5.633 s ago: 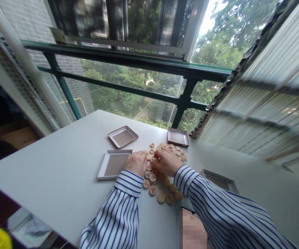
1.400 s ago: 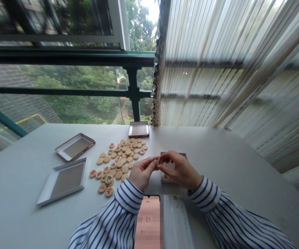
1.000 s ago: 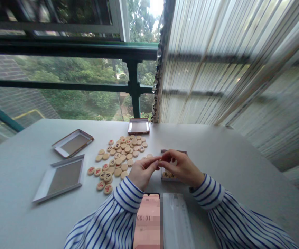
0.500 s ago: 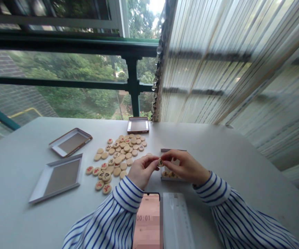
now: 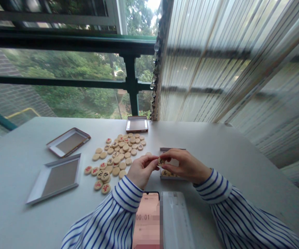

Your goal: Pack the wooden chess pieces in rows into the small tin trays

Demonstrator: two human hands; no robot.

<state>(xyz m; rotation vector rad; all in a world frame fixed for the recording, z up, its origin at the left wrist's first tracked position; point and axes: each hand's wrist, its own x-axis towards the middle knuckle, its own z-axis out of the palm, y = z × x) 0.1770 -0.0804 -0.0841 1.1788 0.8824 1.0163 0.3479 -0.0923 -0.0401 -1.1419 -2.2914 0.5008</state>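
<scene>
The table [image 5: 216,145] carries every item. The grey tray [image 5: 61,180] lies at left, open side up; the brown tray [image 5: 68,142] sits just behind it, and the far tray [image 5: 137,124] near the back edge, apparently leaving the middle to the pile [image 5: 120,152]. The right tray [image 5: 172,178] sits beneath the right hand [image 5: 188,166], within short reach. The case [image 5: 175,214] and phone [image 5: 146,207] lie side by side, the phone face up for reading. The right hand pinches a disc [image 5: 161,161] at its rim, above the right tray's left side, leaving the marked face exposed. The left hand [image 5: 142,169] brings thumb and fingertips together opposite; whether they grip or merely steady it cannot be told. A row of discs [image 5: 165,173] rests along the right tray's near wall, which probably keeps it straight.
</scene>
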